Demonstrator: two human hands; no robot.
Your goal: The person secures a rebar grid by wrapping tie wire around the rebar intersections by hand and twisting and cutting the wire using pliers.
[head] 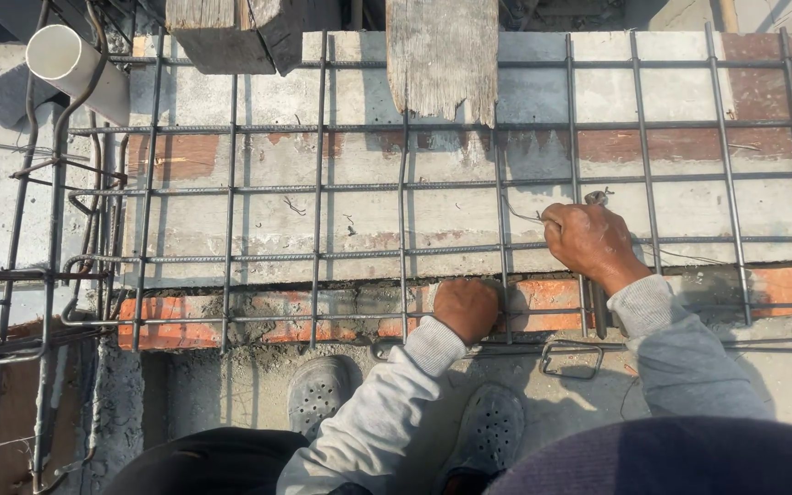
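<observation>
The rebar grid lies flat over a concrete slab, filling the frame's centre. At about three o'clock, the right hand has its fingers closed on a thin tie wire and a small metal tool at a bar crossing. The left hand, at five o'clock, is fisted around a vertical bar just above the brick edge. The loose wire end could prick the fingers or slip, leaving a slack tie. A white pipe at ten o'clock is open-ended; its contents cannot be seen.
</observation>
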